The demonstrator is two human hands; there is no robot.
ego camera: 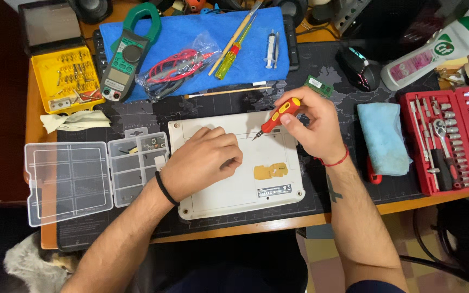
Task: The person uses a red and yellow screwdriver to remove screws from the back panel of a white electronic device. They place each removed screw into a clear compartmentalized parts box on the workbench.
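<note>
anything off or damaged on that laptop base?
The white laptop underside carries a ragged yellow-brown patch beside its label, like torn tape or residue. The left hand rests on it; the right hand holds an orange-handled screwdriver.

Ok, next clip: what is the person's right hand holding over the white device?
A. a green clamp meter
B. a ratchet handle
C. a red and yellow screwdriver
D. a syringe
C: the right hand grips a red and yellow screwdriver with its tip down on the white device, while the left hand rests flat on that device.
</note>
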